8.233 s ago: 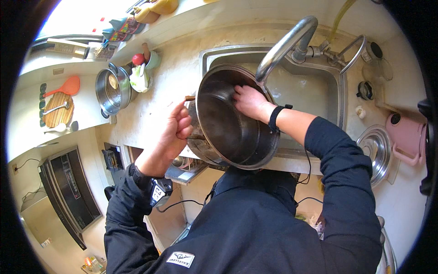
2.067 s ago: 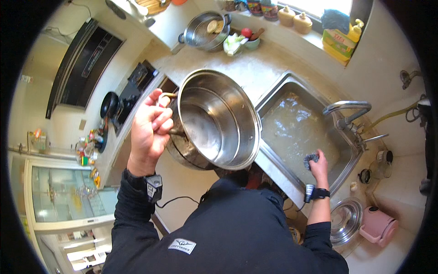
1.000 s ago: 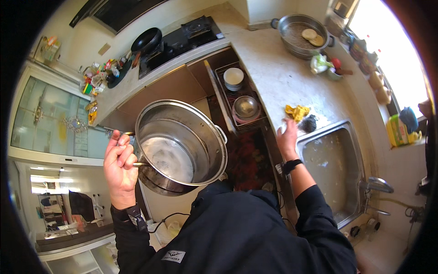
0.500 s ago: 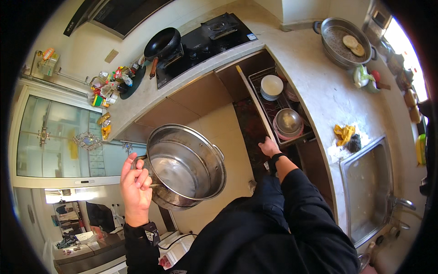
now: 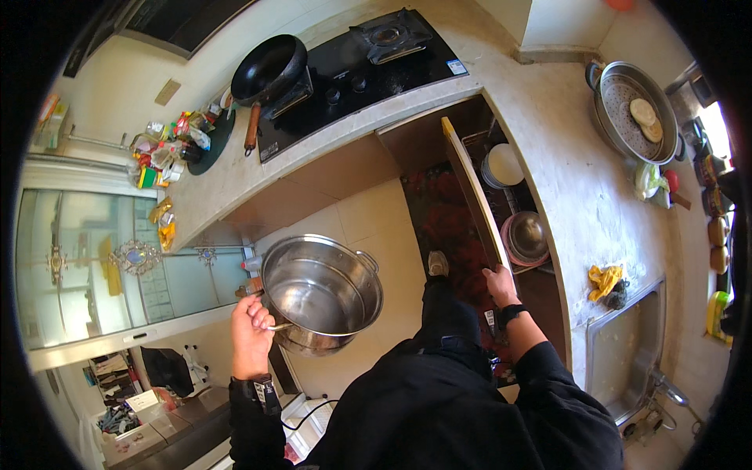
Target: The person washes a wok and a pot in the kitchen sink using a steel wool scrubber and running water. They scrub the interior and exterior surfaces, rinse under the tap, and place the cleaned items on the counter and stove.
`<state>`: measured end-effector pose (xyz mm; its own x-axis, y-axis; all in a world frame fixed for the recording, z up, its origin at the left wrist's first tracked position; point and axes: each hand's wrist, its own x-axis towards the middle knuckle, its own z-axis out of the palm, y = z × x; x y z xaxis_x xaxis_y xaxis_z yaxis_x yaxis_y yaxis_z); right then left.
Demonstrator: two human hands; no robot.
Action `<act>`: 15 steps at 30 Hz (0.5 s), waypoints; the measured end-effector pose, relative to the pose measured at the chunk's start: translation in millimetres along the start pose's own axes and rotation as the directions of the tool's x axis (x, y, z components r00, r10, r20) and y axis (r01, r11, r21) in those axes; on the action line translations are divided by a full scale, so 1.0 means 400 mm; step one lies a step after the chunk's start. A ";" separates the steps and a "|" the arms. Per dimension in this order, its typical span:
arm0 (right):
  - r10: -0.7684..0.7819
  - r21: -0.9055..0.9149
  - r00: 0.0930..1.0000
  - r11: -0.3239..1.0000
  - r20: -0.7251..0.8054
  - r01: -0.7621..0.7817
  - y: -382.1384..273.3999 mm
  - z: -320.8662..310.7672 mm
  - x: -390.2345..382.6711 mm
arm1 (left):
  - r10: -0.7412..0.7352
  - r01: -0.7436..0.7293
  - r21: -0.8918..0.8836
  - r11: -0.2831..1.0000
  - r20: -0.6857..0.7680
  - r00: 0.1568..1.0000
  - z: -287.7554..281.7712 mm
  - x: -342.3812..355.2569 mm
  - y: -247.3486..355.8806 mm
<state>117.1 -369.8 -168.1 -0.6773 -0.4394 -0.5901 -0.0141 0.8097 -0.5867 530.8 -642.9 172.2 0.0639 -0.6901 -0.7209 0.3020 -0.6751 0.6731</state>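
My left hand (image 5: 251, 333) is closed around one side handle of the steel pot (image 5: 321, 291), holding it out over the tiled floor (image 5: 368, 227), tilted a little, its inside bare. My right hand (image 5: 500, 283) grips the top edge of the open cabinet door (image 5: 472, 192) under the counter (image 5: 572, 196). Inside the cabinet I see a white bowl (image 5: 501, 164) and a steel bowl (image 5: 527, 235) on a rack. A black pan (image 5: 268, 69) sits on the stove (image 5: 356, 66).

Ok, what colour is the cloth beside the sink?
Yellow cloth, clearest in the head view.
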 end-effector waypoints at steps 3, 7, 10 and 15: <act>0.097 0.306 0.993 0.946 0.063 -0.111 0.017 -0.017 0.048 | -0.009 0.009 -0.006 1.000 -0.066 0.998 0.023 0.069 -0.001; 0.330 0.885 0.900 0.269 0.286 -0.380 0.027 -0.049 0.115 | -0.019 0.021 0.023 0.999 -0.110 0.994 0.037 0.122 -0.007; 0.292 0.907 0.884 -0.324 0.366 -0.269 0.028 -0.077 0.163 | -0.036 0.040 0.025 0.999 -0.144 0.989 0.044 0.154 -0.011; 0.319 0.899 0.914 -0.427 0.253 -0.100 0.036 -0.104 0.227 | -0.050 0.054 0.023 0.998 -0.161 0.986 0.051 0.208 -0.010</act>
<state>24.8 -381.7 -207.0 -0.4373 -0.2418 -0.8662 0.7345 -0.6518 -0.1889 515.5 -703.0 112.8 0.2007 -0.6048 -0.7707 0.2830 -0.7174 0.6366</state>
